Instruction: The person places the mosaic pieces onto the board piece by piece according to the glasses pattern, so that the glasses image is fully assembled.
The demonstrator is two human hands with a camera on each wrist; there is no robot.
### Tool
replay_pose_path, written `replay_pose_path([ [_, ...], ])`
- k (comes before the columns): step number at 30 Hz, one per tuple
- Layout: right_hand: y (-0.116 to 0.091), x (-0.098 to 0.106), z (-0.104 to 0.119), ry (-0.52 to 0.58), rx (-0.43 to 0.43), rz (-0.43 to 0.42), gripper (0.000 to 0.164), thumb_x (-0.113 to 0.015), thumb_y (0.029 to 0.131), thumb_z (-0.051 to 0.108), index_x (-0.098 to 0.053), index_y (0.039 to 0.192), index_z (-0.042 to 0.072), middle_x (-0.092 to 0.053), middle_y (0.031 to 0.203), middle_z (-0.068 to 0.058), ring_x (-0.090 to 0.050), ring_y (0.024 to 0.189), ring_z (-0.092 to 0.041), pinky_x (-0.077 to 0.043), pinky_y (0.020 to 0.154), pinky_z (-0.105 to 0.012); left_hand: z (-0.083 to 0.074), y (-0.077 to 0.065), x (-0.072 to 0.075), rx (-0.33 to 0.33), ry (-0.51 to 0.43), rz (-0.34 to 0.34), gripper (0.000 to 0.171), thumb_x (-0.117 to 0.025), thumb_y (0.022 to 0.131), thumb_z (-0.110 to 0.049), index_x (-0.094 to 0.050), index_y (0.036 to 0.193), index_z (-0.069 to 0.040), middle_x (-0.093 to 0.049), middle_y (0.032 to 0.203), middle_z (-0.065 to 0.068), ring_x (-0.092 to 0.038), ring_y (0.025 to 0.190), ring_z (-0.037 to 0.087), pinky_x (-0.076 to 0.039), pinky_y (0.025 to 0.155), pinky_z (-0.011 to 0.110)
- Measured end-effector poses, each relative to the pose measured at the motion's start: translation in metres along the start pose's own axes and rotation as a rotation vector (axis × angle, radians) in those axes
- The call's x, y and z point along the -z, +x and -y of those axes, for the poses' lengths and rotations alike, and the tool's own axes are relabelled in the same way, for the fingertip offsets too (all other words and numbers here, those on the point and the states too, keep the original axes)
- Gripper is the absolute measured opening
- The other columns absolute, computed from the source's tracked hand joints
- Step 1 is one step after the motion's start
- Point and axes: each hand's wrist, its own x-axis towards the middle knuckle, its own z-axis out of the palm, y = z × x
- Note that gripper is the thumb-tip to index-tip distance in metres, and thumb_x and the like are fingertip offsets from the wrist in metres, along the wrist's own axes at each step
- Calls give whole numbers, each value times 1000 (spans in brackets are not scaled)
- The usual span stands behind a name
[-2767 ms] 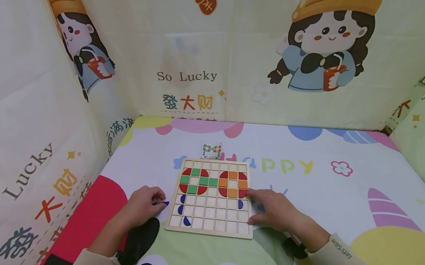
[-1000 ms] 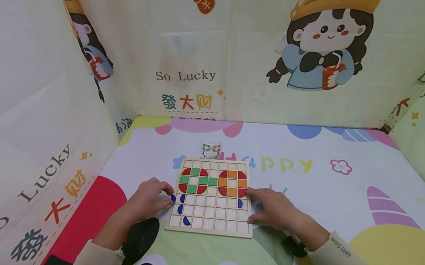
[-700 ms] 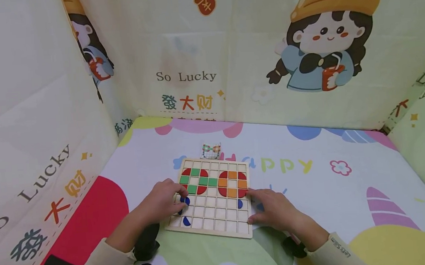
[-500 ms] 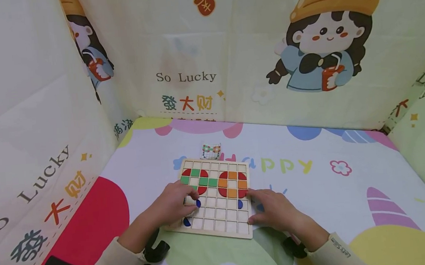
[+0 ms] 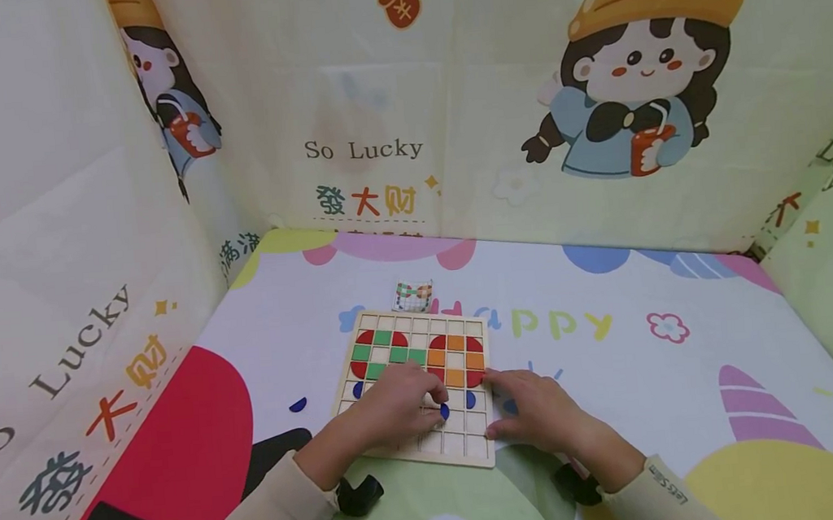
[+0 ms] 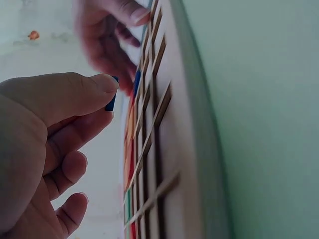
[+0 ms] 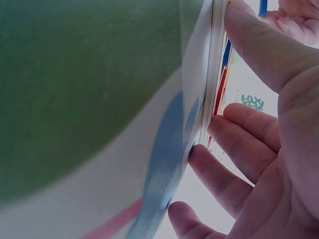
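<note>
My left hand is over the lower right part of the wooden grid board, pinching a blue half-round tile between thumb and index finger. In the left wrist view this tile is edge-on, held apart from the board. Beside the board's right edge, my right hand rests with thumb and fingertips spread along the frame. Near it, another blue half-round tile sits in a cell. Red, green and orange tiles fill cells in the upper rows. My left hand hides several lower-left cells.
A small printed pattern card stands just behind the board. One loose blue half-round tile lies on the patterned tablecloth to the left. A cartoon-printed cloth hangs along the back and sides.
My left hand has carried a blue half-round tile from left of the board across to its lower right cells. My right hand has stayed at the right edge.
</note>
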Motion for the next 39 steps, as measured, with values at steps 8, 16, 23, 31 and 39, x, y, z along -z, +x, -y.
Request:
replay_pose_path([
  [8, 0, 1, -2, 5, 45, -13, 74, -86, 76, 42, -59, 137, 10, -63, 133, -8, -55, 125, -31, -42, 102, -55, -11, 13, -13, -34, 4, 18, 9, -77, 88, -28, -73, 96, -24, -60, 88, -17, -49, 89, 8, -43, 86, 31],
  [16, 1, 2, -2, 17, 47, -11, 72, -86, 76, 41, -60, 136, 9, -63, 133, -7, -55, 125, -31, -42, 102, -55, -18, 20, -19, -70, 22, 18, 10, -77, 89, -28, -75, 97, -23, -61, 88, -18, -47, 86, 7, -39, 83, 30],
  [23, 0, 2, -1, 9, 54, -17, 72, -87, 76, 40, -61, 135, 9, -63, 132, -7, -56, 124, -31, -43, 101, -54, -17, 20, -21, -76, 22, 16, 11, -77, 88, -28, -75, 98, -23, -61, 88, -18, -46, 83, 6, -38, 79, 27],
  [31, 0, 1, -2, 13, 53, -16, 71, -87, 76, 39, -60, 135, 9, -63, 133, -7, -56, 124, -31, -43, 101, -55, -16, 22, -23, -67, 7, 13, 11, -77, 88, -27, -73, 98, -24, -61, 90, -18, -48, 89, 8, -40, 85, 30],
  [39, -1, 1, -2, 21, 40, -20, 72, -88, 74, 39, -61, 135, 11, -64, 132, -6, -56, 124, -30, -43, 101, -54, -22, 22, -20, -52, -14, 42, 13, -77, 89, -27, -73, 101, -25, -62, 93, -18, -48, 94, 9, -40, 88, 32],
])
